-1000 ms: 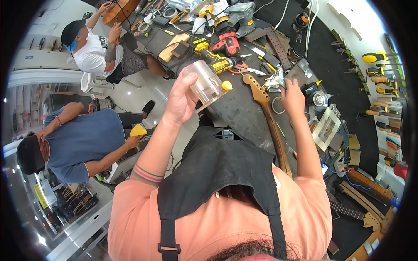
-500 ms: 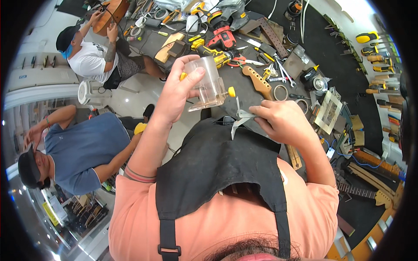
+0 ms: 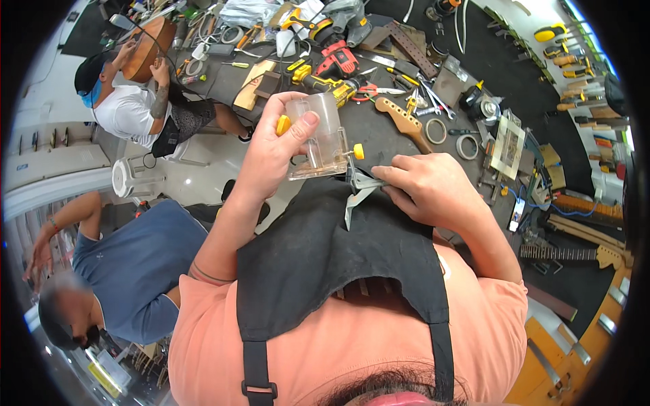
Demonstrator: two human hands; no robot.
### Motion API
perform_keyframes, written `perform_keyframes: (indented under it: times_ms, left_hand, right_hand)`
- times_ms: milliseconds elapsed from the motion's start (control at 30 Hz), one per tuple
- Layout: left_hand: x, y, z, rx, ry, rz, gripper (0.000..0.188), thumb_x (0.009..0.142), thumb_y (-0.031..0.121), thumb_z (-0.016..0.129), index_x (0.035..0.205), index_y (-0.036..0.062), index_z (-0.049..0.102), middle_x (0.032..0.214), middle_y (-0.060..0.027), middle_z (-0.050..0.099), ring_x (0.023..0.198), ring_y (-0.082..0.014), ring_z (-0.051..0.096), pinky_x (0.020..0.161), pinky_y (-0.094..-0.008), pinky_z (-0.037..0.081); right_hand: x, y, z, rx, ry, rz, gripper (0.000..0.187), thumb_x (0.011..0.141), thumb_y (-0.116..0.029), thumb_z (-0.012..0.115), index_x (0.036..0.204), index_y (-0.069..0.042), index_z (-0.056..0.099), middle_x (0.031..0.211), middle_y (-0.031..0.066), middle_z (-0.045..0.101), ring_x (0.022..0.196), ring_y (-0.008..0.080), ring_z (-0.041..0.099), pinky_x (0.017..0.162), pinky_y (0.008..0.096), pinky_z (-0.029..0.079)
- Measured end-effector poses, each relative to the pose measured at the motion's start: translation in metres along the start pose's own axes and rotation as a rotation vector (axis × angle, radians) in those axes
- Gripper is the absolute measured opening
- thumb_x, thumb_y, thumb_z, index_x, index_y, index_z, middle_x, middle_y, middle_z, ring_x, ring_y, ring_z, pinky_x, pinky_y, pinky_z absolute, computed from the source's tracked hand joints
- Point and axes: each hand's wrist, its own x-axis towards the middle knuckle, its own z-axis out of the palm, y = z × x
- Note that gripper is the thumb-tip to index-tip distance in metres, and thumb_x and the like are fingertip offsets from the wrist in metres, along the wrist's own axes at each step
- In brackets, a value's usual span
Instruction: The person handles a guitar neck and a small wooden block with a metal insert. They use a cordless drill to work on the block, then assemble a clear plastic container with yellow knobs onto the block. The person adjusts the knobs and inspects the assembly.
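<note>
A clear plastic router base (image 3: 325, 132) is gripped in my left hand (image 3: 274, 152), with the thumb across its near wall. One yellow knob (image 3: 359, 151) sticks out on its right side, and another yellow knob (image 3: 283, 125) shows beside my left fingers. My right hand (image 3: 430, 184) is closed on a bent grey metal bracket (image 3: 357, 199), pinched at its right end. The bracket's upper part reaches the lower right of the base, just under the knob; whether they are fitted together cannot be made out. Both are over the black apron (image 3: 311, 271).
A guitar neck (image 3: 404, 124), tape rolls (image 3: 435, 131), a red power tool (image 3: 337, 61) and a yellow drill (image 3: 325, 81) lie on the crowded dark bench. Hand tools hang along the right wall. Two people sit at left, one in blue (image 3: 139, 264), one in white holding a guitar (image 3: 150, 51).
My right hand has brought the metal bracket left, up to the router base, closing the gap between them. My left hand keeps its hold. The person in blue has shifted lower in view.
</note>
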Motion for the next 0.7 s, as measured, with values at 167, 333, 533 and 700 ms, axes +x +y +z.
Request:
perform_keyframes:
  times_ms: [167, 333, 533, 700]
  left_hand:
    - [-0.003, -0.013, -0.009, -0.053, 0.016, 0.044, 0.047, 0.110, 0.034, 0.075, 0.144, 0.0091, 0.055, 0.120, -0.0064, 0.068, 0.103, -0.0121, 0.069, 0.080, -0.0289, 0.059]
    - [-0.005, -0.016, -0.011, 0.001, -0.083, 0.027, 0.046, 0.109, 0.032, 0.076, 0.143, 0.0087, 0.055, 0.123, -0.0057, 0.067, 0.104, -0.0115, 0.066, 0.086, -0.0287, 0.057]
    - [-0.008, -0.013, -0.003, 0.043, -0.202, 0.039, 0.048, 0.108, 0.029, 0.077, 0.145, 0.0090, 0.054, 0.125, -0.0054, 0.066, 0.109, -0.0114, 0.064, 0.094, -0.0291, 0.055]
    - [-0.014, -0.016, -0.005, 0.011, -0.268, -0.050, 0.056, 0.105, 0.027, 0.081, 0.150, 0.0090, 0.052, 0.133, -0.0071, 0.064, 0.119, -0.0132, 0.062, 0.100, -0.0310, 0.054]
  right_hand:
    - [-0.004, -0.025, 0.015, -0.021, 0.067, 0.065, 0.020, 0.094, -0.019, 0.076, 0.110, -0.009, 0.075, 0.086, 0.0083, 0.069, 0.079, 0.0301, 0.075, 0.066, 0.0448, 0.060]
    - [-0.012, -0.041, 0.027, -0.006, 0.109, 0.134, 0.023, 0.093, -0.018, 0.078, 0.114, -0.009, 0.075, 0.089, 0.0079, 0.070, 0.080, 0.0296, 0.075, 0.066, 0.0438, 0.060]
    - [-0.015, -0.054, 0.036, 0.058, 0.119, 0.257, 0.027, 0.095, -0.019, 0.076, 0.120, -0.009, 0.073, 0.093, 0.0099, 0.070, 0.083, 0.0328, 0.075, 0.068, 0.0460, 0.062]
    - [-0.020, -0.062, 0.037, 0.225, 0.044, 0.395, 0.029, 0.101, -0.022, 0.073, 0.127, -0.011, 0.073, 0.102, 0.0134, 0.071, 0.092, 0.0376, 0.074, 0.080, 0.0493, 0.062]
